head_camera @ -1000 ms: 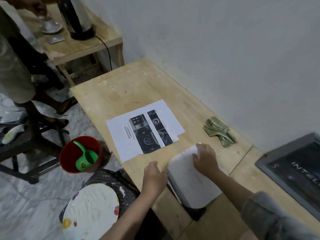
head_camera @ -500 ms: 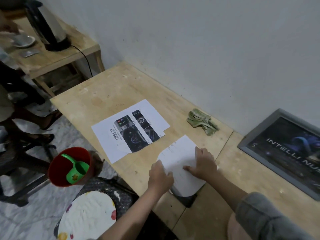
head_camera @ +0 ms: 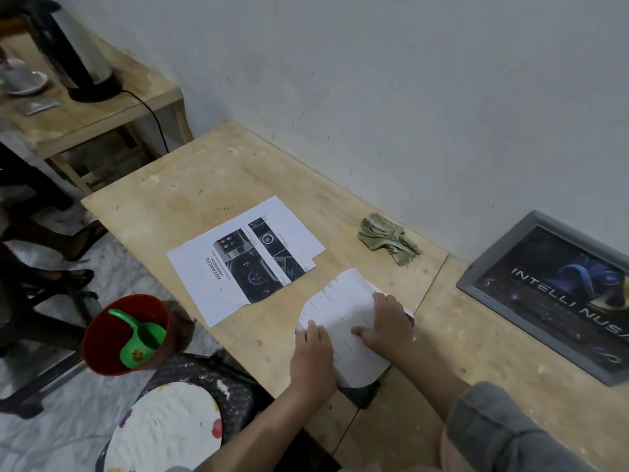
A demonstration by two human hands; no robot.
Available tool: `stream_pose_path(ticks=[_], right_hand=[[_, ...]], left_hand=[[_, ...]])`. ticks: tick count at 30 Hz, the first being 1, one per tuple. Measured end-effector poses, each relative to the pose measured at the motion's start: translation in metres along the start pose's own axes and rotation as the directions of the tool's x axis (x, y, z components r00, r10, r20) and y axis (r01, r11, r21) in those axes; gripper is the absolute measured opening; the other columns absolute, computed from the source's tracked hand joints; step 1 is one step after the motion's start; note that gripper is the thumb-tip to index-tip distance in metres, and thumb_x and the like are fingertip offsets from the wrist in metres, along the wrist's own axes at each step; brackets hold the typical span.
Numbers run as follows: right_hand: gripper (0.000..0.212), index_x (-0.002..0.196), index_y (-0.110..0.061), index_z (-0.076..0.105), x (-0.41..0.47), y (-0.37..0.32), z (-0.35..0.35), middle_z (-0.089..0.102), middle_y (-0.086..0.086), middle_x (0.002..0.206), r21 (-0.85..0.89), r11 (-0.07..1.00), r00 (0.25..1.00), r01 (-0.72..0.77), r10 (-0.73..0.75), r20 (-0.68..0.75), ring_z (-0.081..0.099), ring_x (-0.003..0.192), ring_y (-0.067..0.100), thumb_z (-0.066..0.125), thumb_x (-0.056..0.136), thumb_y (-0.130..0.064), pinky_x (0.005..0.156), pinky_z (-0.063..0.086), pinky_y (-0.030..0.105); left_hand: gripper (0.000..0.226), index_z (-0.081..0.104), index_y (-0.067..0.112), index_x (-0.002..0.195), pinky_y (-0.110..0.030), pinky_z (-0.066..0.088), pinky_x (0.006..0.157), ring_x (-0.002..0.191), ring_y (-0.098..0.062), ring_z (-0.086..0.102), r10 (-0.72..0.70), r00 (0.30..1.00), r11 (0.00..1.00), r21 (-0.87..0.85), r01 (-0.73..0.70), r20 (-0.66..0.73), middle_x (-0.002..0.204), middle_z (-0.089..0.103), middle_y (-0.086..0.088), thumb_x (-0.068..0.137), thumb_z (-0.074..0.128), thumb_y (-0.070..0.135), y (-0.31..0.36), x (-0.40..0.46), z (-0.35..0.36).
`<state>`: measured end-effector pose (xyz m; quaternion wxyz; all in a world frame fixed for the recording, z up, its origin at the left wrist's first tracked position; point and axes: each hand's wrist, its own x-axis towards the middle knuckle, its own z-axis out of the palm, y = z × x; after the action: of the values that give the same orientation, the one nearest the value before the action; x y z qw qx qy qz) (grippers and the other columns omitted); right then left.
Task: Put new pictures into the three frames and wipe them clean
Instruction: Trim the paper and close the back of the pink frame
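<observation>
A white sheet [head_camera: 343, 321], blank side up, lies over a dark frame [head_camera: 360, 393] at the table's front edge; only the frame's dark corners show. My left hand [head_camera: 313, 359] presses the sheet's left edge and my right hand [head_camera: 388, 325] lies flat on its right part. A printed picture sheet [head_camera: 245, 257] marked "ADVANCED" lies flat to the left. At the far right, a grey frame [head_camera: 510, 264] holding a dark "INTELLI" picture rests flat by the wall. A crumpled green cloth [head_camera: 388, 238] sits near the wall.
A red bucket [head_camera: 98, 338] with a green scoop [head_camera: 139, 338] stands on the floor to the left, above a paint-spotted round plate [head_camera: 163, 427]. A side table [head_camera: 136, 107] at the back left carries a kettle [head_camera: 78, 52]. A person's legs [head_camera: 44, 240] are at far left.
My view has swung right, bringing more of the grey frame into sight. My right hand has slid from the sheet's far edge down onto it, and both hands now press it flat.
</observation>
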<state>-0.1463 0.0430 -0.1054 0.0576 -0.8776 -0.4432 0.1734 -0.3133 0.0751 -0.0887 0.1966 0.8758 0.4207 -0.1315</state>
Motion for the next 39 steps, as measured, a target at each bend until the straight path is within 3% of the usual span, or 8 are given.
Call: stream_pose_path(ticks=[8,14,19,23,29,31,34,39], right_hand=[[0.103,0.129,-0.017,0.032,0.010,-0.009,-0.027,0.045,0.008,0.113,0.165,0.968,0.979,-0.191,0.175,0.105,0.052,0.104,0.027,0.087,0.049,-0.051,0.083,0.049,0.038],[0.043,0.071,-0.010,0.050,0.020,0.001,-0.069,0.053,0.001,0.072,0.497,0.799,0.926,-0.339,0.189,0.328,0.054,0.066,0.016,0.087,0.061,-0.031,0.054,0.037,0.026],[0.013,0.081,-0.017,0.061,0.004,0.010,-0.090,0.067,0.000,0.080,0.657,0.712,0.956,-0.247,0.068,0.286,0.062,0.067,0.010,0.073,0.080,-0.012,0.056,0.043,0.023],[0.021,0.103,-0.013,0.064,-0.020,0.032,-0.100,0.070,0.000,0.094,0.756,0.619,0.971,-0.214,0.049,0.234,0.067,0.077,0.008,0.071,0.083,-0.012,0.057,0.049,0.021],[0.026,0.106,-0.018,0.065,-0.077,0.100,-0.102,0.071,0.000,0.102,0.823,0.493,0.959,-0.284,0.135,0.250,0.068,0.089,0.021,0.073,0.082,-0.021,0.080,0.055,0.040],[0.021,0.104,-0.015,0.064,-0.102,0.126,-0.102,0.070,0.001,0.099,0.829,0.470,0.952,-0.304,0.185,0.245,0.067,0.084,0.017,0.070,0.084,-0.017,0.072,0.054,0.032],[0.019,0.101,-0.012,0.063,-0.142,0.170,-0.098,0.066,0.004,0.095,0.753,0.566,0.932,-0.336,0.316,0.179,0.062,0.083,0.019,0.067,0.086,-0.023,0.070,0.048,0.032],[0.031,0.100,-0.010,0.062,-0.211,0.219,-0.071,0.063,0.005,0.092,0.726,0.587,0.874,-0.359,0.485,0.040,0.058,0.086,0.023,0.064,0.078,-0.031,0.068,0.045,0.029]], left_hand=[[0.076,0.013,0.005,0.148,-0.025,0.042,0.101,0.139,-0.029,0.019,-0.013,0.999,0.993,-0.118,0.008,-0.037,0.157,0.007,-0.011,0.087,0.056,0.019,-0.005,0.001,0.008],[0.079,0.016,0.012,0.146,-0.027,0.045,0.097,0.141,-0.025,0.014,-0.007,1.000,0.988,-0.152,0.005,-0.013,0.157,0.007,-0.005,0.083,0.063,0.021,-0.010,0.000,0.010],[0.072,0.030,0.006,0.134,-0.035,0.046,0.090,0.132,-0.032,0.024,-0.044,0.997,0.962,-0.273,0.026,-0.062,0.148,0.018,-0.014,0.074,0.066,0.025,-0.014,-0.004,0.009],[0.058,0.044,0.010,0.123,-0.031,0.040,0.088,0.118,-0.027,0.041,-0.242,0.956,0.773,-0.629,0.089,-0.163,0.124,0.043,-0.006,0.073,0.070,0.025,-0.008,-0.013,0.004],[0.040,0.051,0.012,0.117,-0.037,0.053,0.084,0.099,-0.023,0.061,-0.297,0.951,0.333,-0.924,0.187,0.086,0.114,0.062,-0.006,0.082,0.070,0.018,0.040,-0.028,-0.004],[0.022,0.059,0.011,0.106,-0.034,0.055,0.072,0.090,-0.022,0.064,-0.287,0.957,0.338,-0.929,0.149,0.049,0.107,0.067,-0.010,0.085,0.065,0.009,0.064,-0.035,0.000],[0.021,0.061,0.007,0.102,-0.040,0.054,0.078,0.092,-0.028,0.065,-0.284,0.958,0.441,-0.883,0.163,0.035,0.105,0.068,-0.013,0.082,0.065,0.012,0.106,-0.046,0.014],[0.045,0.043,0.008,0.129,-0.027,0.040,0.067,0.087,-0.020,0.054,-0.188,0.982,0.583,-0.804,0.118,0.008,0.101,0.056,-0.002,0.088,0.060,0.009,0.170,-0.070,0.040]])
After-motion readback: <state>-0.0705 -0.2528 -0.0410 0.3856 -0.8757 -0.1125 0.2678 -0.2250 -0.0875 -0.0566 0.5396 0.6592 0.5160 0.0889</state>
